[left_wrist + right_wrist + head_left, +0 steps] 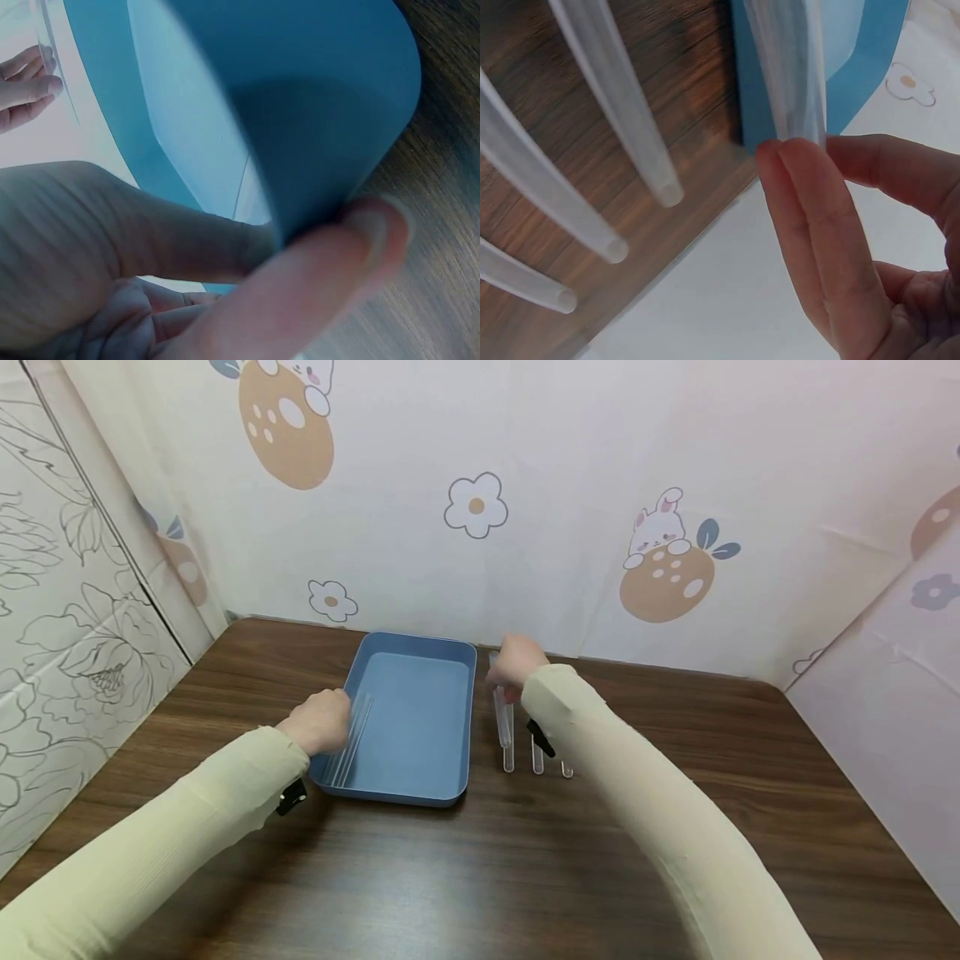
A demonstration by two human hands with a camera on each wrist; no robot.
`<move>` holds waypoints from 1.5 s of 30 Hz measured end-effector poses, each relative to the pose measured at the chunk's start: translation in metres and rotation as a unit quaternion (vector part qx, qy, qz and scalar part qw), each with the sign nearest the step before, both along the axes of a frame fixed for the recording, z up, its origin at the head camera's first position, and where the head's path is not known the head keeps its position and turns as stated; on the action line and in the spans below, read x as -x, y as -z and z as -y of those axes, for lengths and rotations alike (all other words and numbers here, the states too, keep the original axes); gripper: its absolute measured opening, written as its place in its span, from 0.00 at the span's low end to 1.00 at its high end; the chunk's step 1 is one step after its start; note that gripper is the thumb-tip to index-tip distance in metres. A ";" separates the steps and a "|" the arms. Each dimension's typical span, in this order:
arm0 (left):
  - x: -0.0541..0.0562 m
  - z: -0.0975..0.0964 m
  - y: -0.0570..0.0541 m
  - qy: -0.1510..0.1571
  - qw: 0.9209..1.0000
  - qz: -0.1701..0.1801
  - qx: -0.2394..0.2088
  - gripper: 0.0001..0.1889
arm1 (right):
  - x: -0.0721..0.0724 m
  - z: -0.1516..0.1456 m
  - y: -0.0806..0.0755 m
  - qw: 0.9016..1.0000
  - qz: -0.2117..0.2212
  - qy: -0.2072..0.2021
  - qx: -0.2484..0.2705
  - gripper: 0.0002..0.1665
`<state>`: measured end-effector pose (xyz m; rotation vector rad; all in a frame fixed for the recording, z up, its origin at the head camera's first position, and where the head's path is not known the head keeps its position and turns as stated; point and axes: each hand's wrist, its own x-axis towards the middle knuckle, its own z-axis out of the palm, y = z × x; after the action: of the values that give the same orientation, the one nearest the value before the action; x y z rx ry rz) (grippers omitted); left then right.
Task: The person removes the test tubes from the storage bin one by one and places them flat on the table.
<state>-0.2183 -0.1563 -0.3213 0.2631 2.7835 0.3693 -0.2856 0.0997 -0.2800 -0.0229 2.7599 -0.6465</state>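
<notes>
My left hand (321, 721) pinches the left wall of a shallow blue tray (417, 647) between thumb and finger; the left wrist view shows the wall (322, 120) between them. Inside the tray, along its left side, lie clear test tubes (356, 739). Just right of the tray, my right hand (517, 664) pinches one clear test tube (791, 71) near its upper end, raised above the table. Three more test tubes (622, 112) lie side by side under and beside that hand, partly covered by the hand and sleeve in the head view. Their round ends point toward me.
The tray stands on a dark brown wooden table (405, 893). Behind the table hangs a white curtain (555, 527) with flower and rabbit prints. A panel with line-drawn flowers (60, 568) stands on the left.
</notes>
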 end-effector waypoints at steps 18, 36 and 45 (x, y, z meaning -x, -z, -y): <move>0.001 0.001 0.000 0.003 1.000 0.003 -0.008 0.17 | -0.006 -0.043 0.015 0.999 -0.005 0.016 -0.033 0.10; 0.001 0.000 0.001 -0.008 1.000 0.011 -0.007 0.20 | -0.012 -0.088 0.021 0.999 0.001 0.044 -0.015 0.19; 0.001 0.000 0.000 -0.006 1.000 0.011 -0.004 0.21 | -0.014 -0.107 0.025 0.998 0.004 0.059 -0.024 0.14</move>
<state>-0.2194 -0.1558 -0.3215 0.2430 2.7646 0.3833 -0.2717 0.2065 -0.3050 0.1538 2.7832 -0.6092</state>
